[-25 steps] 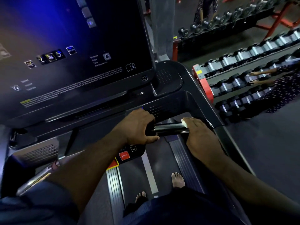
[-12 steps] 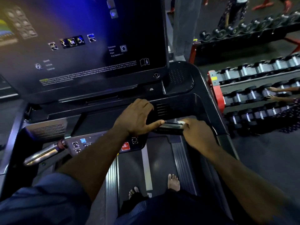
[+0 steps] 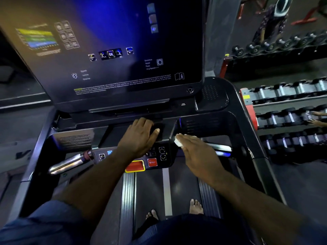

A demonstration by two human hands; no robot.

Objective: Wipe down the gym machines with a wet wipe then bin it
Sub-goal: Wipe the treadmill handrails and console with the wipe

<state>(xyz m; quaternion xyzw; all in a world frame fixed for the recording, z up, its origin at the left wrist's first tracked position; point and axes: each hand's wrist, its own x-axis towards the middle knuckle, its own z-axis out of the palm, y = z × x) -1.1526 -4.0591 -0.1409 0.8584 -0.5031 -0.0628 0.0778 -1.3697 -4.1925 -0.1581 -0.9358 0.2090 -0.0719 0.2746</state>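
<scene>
I stand on a black treadmill [image 3: 219, 96] with a large dark screen [image 3: 109, 50]. My right hand [image 3: 196, 152] lies flat, palm down, pressing a white wet wipe [image 3: 177, 142] against the right chrome handle [image 3: 221, 149] beside the control panel [image 3: 159, 156]. Only a corner of the wipe shows under my fingers. My left hand [image 3: 139, 137] rests fingers spread on the black console ledge above the panel, holding nothing. The left chrome handle [image 3: 69, 163] juts out to the left.
A red stop button [image 3: 152, 162] and a red-yellow safety clip [image 3: 135, 166] sit under my left wrist. Dumbbell racks [image 3: 286, 119] line the right side, where another person's hands [image 3: 316, 118] reach in. My bare feet [image 3: 195, 206] stand on the belt.
My right hand has opened from a grip on the handle to a flat palm and slid left along it. My left hand has lifted off the handle onto the console ledge.
</scene>
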